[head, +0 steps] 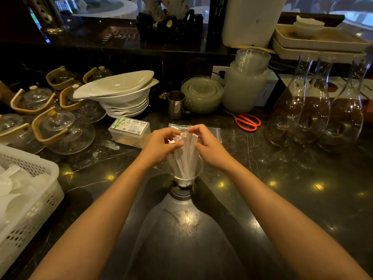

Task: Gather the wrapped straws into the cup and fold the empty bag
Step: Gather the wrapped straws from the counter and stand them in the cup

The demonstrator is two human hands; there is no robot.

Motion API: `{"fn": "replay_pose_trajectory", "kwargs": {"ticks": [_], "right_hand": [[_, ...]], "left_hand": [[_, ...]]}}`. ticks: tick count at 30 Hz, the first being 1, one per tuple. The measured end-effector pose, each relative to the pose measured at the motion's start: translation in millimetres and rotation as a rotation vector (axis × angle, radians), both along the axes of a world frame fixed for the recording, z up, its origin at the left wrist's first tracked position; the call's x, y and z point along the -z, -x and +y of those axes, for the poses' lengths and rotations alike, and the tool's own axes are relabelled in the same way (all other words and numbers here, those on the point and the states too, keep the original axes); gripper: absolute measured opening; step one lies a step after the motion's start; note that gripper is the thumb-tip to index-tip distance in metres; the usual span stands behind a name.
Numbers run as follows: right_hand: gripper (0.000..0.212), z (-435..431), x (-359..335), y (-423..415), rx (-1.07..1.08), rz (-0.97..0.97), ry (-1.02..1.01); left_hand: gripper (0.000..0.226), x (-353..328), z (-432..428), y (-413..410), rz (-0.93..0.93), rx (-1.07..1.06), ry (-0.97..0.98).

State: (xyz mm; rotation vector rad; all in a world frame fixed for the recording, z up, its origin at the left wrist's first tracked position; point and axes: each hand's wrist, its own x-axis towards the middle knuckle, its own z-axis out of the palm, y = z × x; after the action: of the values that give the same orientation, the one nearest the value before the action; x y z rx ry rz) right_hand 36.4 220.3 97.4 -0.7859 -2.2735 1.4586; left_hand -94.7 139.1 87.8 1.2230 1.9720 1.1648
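A clear glass cup (186, 176) stands on the dark marble counter at the centre. A bundle of white paper-wrapped straws (185, 156) stands in it, leaning and fanned at the top. My left hand (161, 144) grips the bundle's upper left side. My right hand (207, 145) pinches the straw tops from the right. Behind the hands a clear plastic bag (212, 131) lies flat on the counter, mostly hidden by them.
Red scissors (247, 122) lie behind on the right, near three glass carafes (314, 110). A toothpick box (130, 130), a steel jug (176, 105), stacked white bowls (123, 93) and glass teapots (62, 132) sit to the left. A white basket (26, 199) fills the near left.
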Motion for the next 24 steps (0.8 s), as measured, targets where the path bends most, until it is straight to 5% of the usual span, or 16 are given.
{"fn": "replay_pose_trajectory", "kwargs": {"ticks": [9, 24], "right_hand": [[0.028, 5, 4, 1, 0.007, -0.070, -0.246], [0.044, 22, -32, 11, 0.053, -0.069, -0.320]], "left_hand": [[0.031, 0, 1, -2, 0.000, -0.018, -0.021], [0.029, -42, 23, 19, 0.234, -0.028, -0.192]]}}
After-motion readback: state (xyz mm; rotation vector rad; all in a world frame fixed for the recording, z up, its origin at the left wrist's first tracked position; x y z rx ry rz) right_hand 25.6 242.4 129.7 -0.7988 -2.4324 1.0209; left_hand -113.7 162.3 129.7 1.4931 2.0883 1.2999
